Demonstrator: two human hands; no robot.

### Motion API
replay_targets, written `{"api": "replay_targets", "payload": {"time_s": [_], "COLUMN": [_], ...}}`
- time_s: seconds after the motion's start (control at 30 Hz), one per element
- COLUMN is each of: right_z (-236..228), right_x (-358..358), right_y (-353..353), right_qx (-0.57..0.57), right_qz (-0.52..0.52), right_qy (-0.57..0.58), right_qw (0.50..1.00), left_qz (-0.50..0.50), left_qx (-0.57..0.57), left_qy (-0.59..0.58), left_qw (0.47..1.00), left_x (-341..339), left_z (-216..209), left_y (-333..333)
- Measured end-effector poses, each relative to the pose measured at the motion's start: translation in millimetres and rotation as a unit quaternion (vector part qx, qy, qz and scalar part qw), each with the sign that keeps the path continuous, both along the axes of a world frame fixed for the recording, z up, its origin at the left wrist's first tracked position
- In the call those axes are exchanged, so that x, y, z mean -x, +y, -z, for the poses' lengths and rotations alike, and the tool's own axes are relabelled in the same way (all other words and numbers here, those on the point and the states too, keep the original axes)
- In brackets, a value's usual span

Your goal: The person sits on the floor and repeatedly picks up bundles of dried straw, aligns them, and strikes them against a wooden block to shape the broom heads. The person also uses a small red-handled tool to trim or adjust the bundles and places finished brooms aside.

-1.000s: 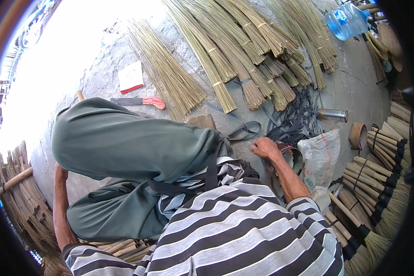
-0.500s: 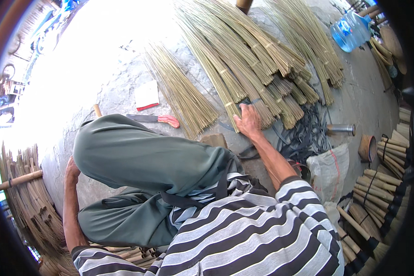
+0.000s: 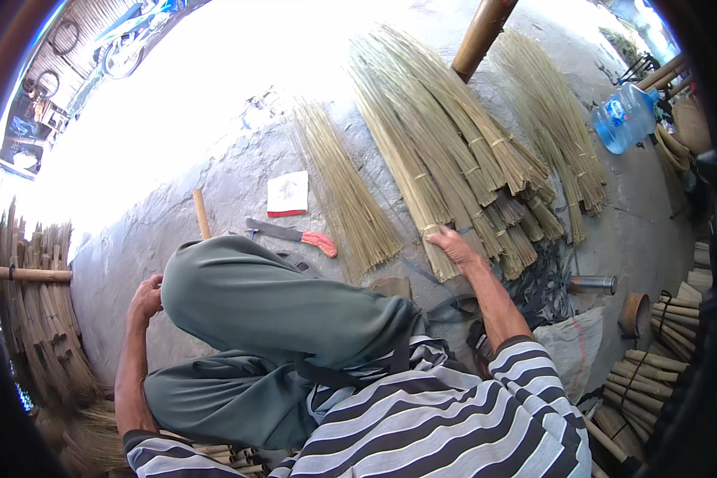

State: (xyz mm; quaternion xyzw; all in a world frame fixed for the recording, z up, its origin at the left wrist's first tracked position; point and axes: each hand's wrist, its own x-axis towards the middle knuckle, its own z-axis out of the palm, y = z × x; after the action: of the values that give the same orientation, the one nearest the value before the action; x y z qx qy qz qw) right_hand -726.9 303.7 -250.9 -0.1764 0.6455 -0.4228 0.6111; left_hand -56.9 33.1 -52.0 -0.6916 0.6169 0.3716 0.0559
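My right hand [image 3: 459, 248] is closed on the butt end of a tied bundle of thin straw-coloured stalks [image 3: 410, 179], the leftmost of a fanned-out pile. The thumb lies across the bundle near its lower tie. Other tied stalk bundles [image 3: 486, 151] overlap to its right, and grey-black strips [image 3: 546, 283] lie tangled below them. Beside my raised knee is my left hand [image 3: 146, 299]; its fingers bend toward the trouser leg and are partly hidden. A loose spread of stalks [image 3: 350, 199] lies between my leg and the pile. A red-handled knife [image 3: 291, 234] rests on the floor beyond my knee.
A white-and-red packet [image 3: 287, 193] lies past the knife. A bamboo post [image 3: 482, 40] rises behind the pile. To the right are a large blue water bottle [image 3: 625, 119], a metal cylinder [image 3: 593, 284], a pale sack [image 3: 570, 342] and bundled sticks [image 3: 645, 378]. More stalks [image 3: 40, 295] stand at left.
The view has shifted, so the floor things appear lower and further right. My right hand has closed around the leftmost bundle's end. More of my left hand shows beside the knee.
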Motion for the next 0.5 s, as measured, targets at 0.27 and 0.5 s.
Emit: {"api": "replay_targets", "payload": {"time_s": [0.27, 0.5], "right_z": [-85.0, -136.5], "right_x": [-38.9, -102.0], "right_y": [-12.3, -56.2], "right_qx": [0.108, 0.217], "right_qz": [-0.093, -0.127], "right_qy": [0.135, 0.324], "right_qw": [0.981, 0.912], "left_qz": [-0.008, 0.069], "left_qx": [0.059, 0.118], "left_qy": [0.033, 0.130], "left_qw": [0.998, 0.982], "left_x": [40.1, 131.8], "left_z": [-21.1, -61.2], "left_y": [-8.8, -24.2]}}
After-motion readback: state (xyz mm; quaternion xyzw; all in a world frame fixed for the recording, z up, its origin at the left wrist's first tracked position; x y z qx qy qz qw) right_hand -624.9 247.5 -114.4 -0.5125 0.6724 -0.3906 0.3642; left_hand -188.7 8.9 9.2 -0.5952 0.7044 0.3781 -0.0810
